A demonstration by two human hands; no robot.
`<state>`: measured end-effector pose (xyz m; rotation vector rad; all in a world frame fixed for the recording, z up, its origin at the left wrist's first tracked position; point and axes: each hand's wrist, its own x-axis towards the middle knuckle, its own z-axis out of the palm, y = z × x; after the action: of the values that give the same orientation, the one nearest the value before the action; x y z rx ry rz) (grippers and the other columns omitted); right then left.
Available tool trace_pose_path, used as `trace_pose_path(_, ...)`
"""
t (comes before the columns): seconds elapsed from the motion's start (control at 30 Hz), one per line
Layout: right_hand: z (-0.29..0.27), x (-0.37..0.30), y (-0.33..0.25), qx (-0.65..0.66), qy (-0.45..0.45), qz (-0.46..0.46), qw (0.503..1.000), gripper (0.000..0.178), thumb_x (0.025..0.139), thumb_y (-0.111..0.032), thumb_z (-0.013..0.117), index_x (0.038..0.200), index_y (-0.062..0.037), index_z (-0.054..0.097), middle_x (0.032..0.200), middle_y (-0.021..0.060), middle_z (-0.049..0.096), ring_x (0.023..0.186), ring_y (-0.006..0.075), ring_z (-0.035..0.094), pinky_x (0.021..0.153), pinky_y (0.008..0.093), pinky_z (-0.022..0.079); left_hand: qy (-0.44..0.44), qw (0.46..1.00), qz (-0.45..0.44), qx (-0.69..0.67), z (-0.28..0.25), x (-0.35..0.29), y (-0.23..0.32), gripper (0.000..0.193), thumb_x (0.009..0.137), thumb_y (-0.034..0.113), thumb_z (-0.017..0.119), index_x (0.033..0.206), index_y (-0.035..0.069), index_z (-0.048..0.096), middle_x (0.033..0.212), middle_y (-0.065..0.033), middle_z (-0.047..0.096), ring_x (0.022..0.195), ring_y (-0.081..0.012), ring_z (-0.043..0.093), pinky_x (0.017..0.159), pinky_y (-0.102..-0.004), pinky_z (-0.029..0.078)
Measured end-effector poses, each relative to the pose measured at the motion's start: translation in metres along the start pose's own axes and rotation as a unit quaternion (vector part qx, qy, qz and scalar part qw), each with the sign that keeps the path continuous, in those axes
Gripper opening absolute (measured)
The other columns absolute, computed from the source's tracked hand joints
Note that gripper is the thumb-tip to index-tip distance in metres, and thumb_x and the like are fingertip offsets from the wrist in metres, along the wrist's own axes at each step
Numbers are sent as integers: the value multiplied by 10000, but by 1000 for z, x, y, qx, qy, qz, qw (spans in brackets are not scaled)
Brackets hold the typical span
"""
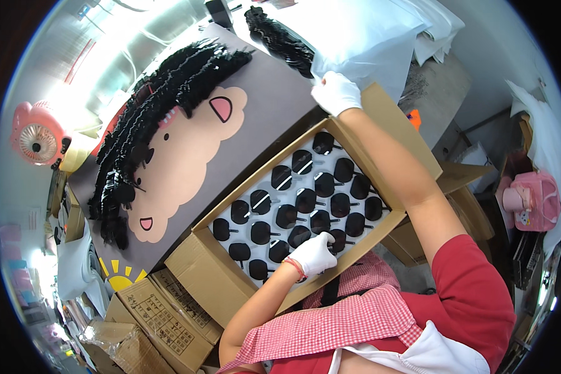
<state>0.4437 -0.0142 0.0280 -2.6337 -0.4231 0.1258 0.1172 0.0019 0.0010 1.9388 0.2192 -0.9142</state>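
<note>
An open cardboard box [355, 246] in front of me holds rows of dark, glossy lenses [324, 184] with short tabs, laid over a pale sheet. My left hand [313, 255], in a white glove with a red bracelet at the wrist, is at the box's near side. Its fingers are closed at the edge of one dark lens [338, 240], partly covering it. Stretched past the box's far right corner, my right hand [338, 95], also gloved in white, has its fingers pinched at the edge of a white plastic sheet [361, 43].
Left of the box, a grey mat [255, 124] with a cartoon print carries long heaps of black pieces [162, 93]. Another black heap [280, 43] lies beside the plastic sheet. A pink fan [37, 140] stands far left. Cardboard boxes [162, 318] sit lower left; a pink bag [536, 202] is at right.
</note>
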Motion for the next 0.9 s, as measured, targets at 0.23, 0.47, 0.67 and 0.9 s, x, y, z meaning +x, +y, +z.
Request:
trace_pose_path(0.23, -24, 9, -21, 669, 136, -93, 724, 52, 903, -67, 564, 932, -54, 605, 771, 30, 596, 686, 90, 565, 617, 277, 496, -1, 964, 131, -233, -10, -26, 7, 600, 784, 188, 676, 1344, 51, 509, 1101, -32, 605, 868, -110, 584, 798, -252, 495)
trace_pose_path(0.47, -49, -147, -79, 247, -341, -531, 735, 129, 748, -87, 654, 837, -48, 569, 768, 112, 603, 683, 243, 590, 656, 347, 493, -50, 856, 280, -431, -44, -84, 82, 609, 832, 46, 606, 1412, 35, 419, 1142, -78, 609, 992, -116, 570, 906, -251, 468)
trace_pose_path(0.67, -57, -198, -27, -270, -543, -502, 616, 195, 727, -234, 666, 901, -152, 697, 903, 98, 695, 852, 312, 667, 736, 402, 530, 71, 684, 203, -697, -23, -93, 49, 894, 875, 70, 587, 1557, 135, 13, 1216, -171, 583, 975, -235, 627, 849, -373, 537)
trace_pose_path(0.9, -59, -204, -2, -313, -516, -407, 685, 310, 745, -290, 717, 975, -86, 683, 1014, 113, 660, 937, 312, 638, 783, 398, 505, 203, 597, 133, -764, 12, -96, -28, 545, 906, 109, 603, 1403, 90, 380, 1247, -122, 543, 1007, -242, 608, 807, -397, 546)
